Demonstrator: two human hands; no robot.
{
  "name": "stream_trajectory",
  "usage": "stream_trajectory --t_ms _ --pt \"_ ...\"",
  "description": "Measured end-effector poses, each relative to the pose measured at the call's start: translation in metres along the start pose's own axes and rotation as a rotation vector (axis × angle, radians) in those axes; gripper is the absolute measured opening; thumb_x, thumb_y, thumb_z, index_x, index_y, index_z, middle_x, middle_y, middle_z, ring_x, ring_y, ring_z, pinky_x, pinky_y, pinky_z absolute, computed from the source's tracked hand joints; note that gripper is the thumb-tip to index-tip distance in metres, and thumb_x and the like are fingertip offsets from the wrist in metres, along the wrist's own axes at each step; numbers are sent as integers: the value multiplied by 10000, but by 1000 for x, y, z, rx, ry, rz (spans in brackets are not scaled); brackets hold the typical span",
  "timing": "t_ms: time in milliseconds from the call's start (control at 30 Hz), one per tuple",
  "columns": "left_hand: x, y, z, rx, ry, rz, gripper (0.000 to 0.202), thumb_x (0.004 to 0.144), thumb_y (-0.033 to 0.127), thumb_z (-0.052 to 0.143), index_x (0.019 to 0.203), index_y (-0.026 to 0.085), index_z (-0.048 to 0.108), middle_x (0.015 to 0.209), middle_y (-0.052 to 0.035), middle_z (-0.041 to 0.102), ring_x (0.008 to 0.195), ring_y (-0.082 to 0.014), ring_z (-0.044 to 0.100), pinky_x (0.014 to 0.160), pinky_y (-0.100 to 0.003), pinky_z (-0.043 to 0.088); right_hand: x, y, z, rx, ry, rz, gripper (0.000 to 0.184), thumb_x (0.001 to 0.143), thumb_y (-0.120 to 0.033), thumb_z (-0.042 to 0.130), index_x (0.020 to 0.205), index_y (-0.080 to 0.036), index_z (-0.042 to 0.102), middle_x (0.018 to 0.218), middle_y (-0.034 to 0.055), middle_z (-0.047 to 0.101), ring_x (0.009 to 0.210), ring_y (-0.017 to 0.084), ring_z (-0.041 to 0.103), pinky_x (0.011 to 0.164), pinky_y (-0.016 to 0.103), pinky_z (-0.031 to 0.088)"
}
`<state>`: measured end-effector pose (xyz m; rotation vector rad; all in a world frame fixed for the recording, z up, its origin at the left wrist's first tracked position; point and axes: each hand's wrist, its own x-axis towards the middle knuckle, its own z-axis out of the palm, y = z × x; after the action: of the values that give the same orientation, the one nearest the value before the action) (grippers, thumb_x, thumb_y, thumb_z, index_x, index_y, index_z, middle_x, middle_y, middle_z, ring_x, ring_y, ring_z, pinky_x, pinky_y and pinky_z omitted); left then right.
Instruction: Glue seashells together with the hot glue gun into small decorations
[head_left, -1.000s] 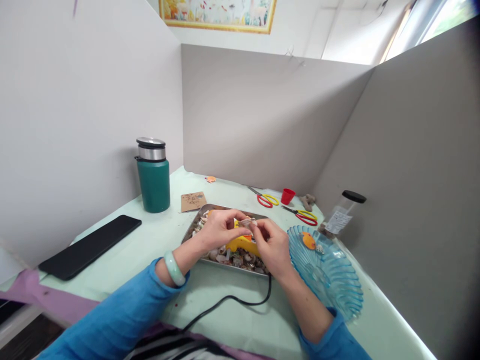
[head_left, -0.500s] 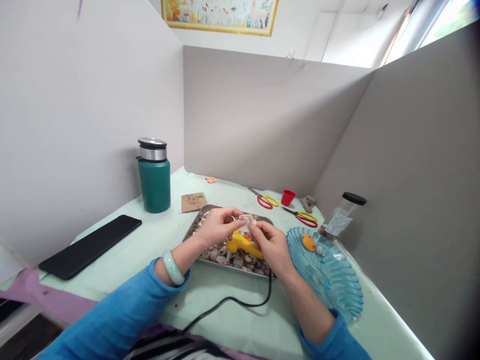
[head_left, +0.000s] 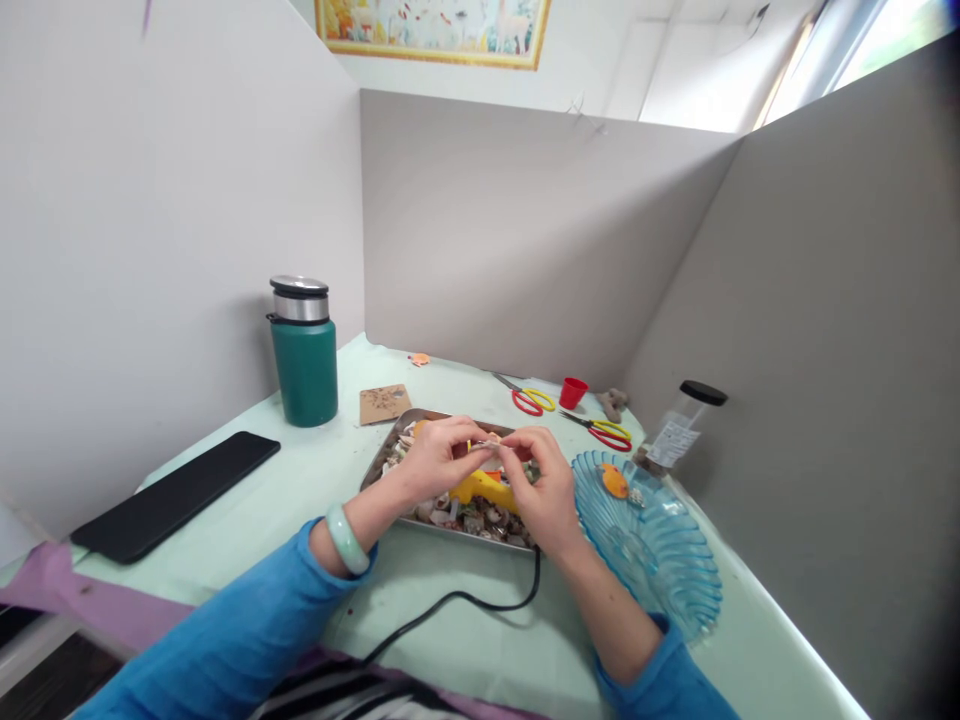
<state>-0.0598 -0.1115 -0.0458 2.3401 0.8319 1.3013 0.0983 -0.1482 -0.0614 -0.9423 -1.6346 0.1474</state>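
Above the tray, my left hand and my right hand meet, fingertips pinched on a small pale piece that looks like a bit of shell. Fingers cover most of it, so its exact kind is unclear. Beneath them a yellow hot glue gun lies on shells in a metal tray. From the tray's near right corner its black cord runs toward me. My right forearm passes close to the left rim of a blue fluted plate, which bears a small orange piece.
A green flask and a black slab stand and lie at left. Behind the tray are a brown card, two scissors and a red cup. A black-lidded clear jar is at right. Grey panels enclose the table.
My fingers have closed in around the pale piece and turned it, so less of its face shows. My right hand is a little more upright. The whole view has shifted slightly.
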Motion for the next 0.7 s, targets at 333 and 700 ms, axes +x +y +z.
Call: stream_trajectory --t_ms 333,700 --pt "0 -1 -1 -38 4 59 155 797 230 576 790 133 696 747 -63 641 659 -127 581 612 -224 443 -4 4 -1 -112 -59 -92 102 868 -171 476 906 -193 568 925 61 561 898 180 534 808 346 436" --pt "0 1 1 -120 -14 -73 219 764 304 623 896 141 685 828 -62 671 624 -109 544 562 -213 421 -3 4 0 -91 0 -62 76 873 -187 466 856 -192 540 874 45 559 837 169 521 756 322 440"
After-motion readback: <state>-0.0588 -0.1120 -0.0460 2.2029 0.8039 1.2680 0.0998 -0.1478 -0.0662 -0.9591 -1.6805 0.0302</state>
